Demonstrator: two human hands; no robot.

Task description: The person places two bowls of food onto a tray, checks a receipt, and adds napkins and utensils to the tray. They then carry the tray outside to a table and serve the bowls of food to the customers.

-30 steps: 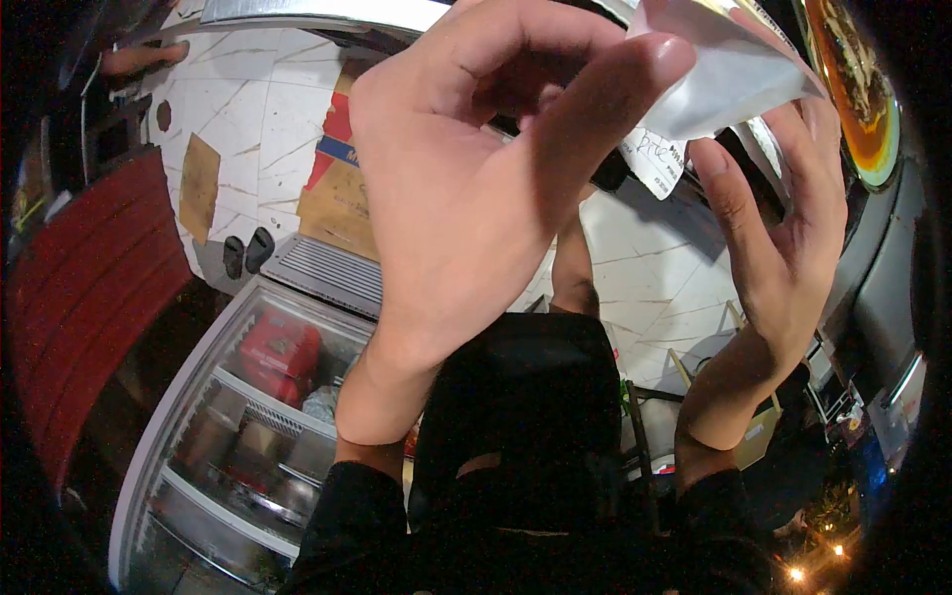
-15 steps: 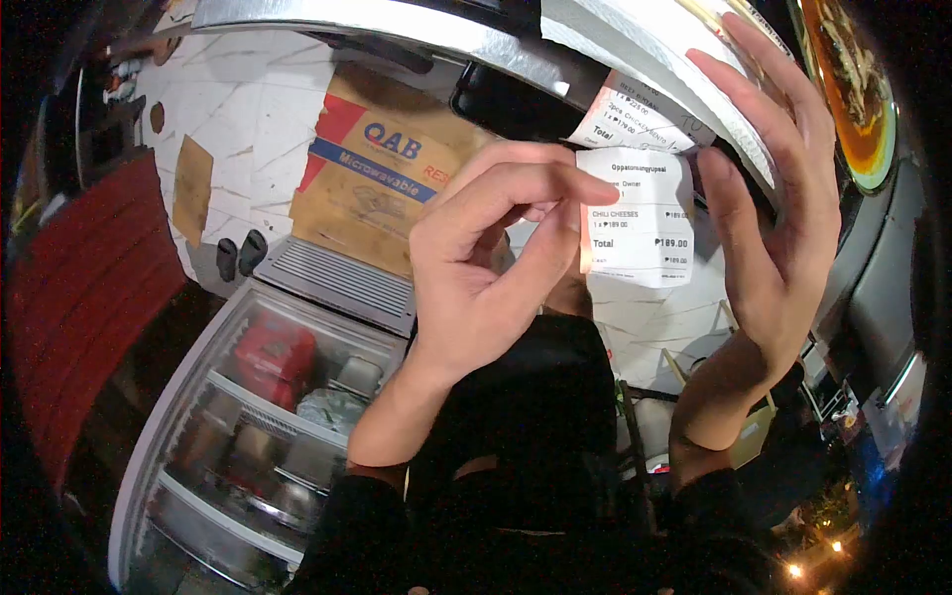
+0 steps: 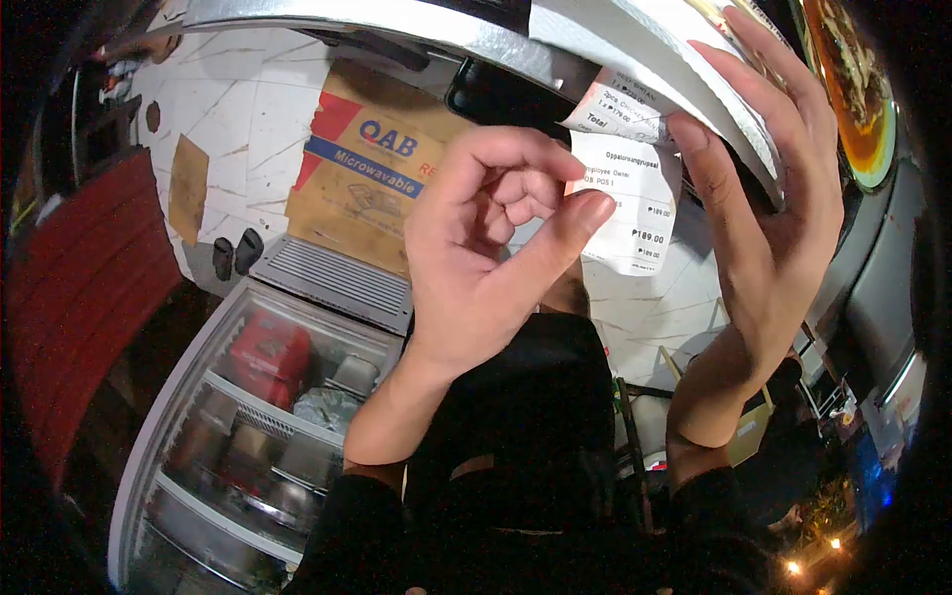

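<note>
My left hand [image 3: 486, 258] is raised in front of me, its thumb and curled fingers pinching the left edge of a white printed receipt [image 3: 635, 213]. My right hand [image 3: 769, 198] stands upright beside it, thumb pressed on the receipt's top right corner and fingers spread behind a white foam container [image 3: 645, 45] overhead. A second receipt [image 3: 620, 104] hangs just above the first, against the container.
A glass-topped chest freezer [image 3: 248, 416] with packets inside lies at lower left. Flattened cardboard [image 3: 367, 183] printed "QAB Microwavable" lies on the white tiled floor [image 3: 238, 119]. A dish with orange sauce [image 3: 858, 99] sits at upper right. A person in black [image 3: 535, 397] crouches below my hands.
My left hand dropped from the container and closed on the receipt's edge. The receipt has shifted slightly up and right, and the right thumb now presses on it.
</note>
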